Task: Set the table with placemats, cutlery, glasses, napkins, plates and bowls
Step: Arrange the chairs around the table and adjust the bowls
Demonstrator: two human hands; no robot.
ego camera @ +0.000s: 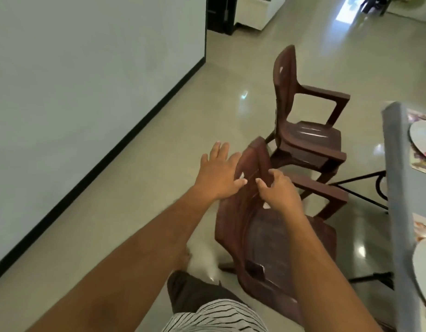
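Head view is showing the right hand (pixel 278 191) curling round a glossy brown moulded-plastic chair (pixel 267 226) backrest; left hand (pixel 218 174) is spreading flat beside it; patterned placemats (pixel 420 149) are lying on the grey table (pixel 396 178) rightward.

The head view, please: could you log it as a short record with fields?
near chair: brown plastic near chair, beside the table
far chair: matching far chair, beyond it
left hand: left hand open, fingers spread at the backrest
right hand: right hand curled on the backrest
table: table at right, with plates on placemats
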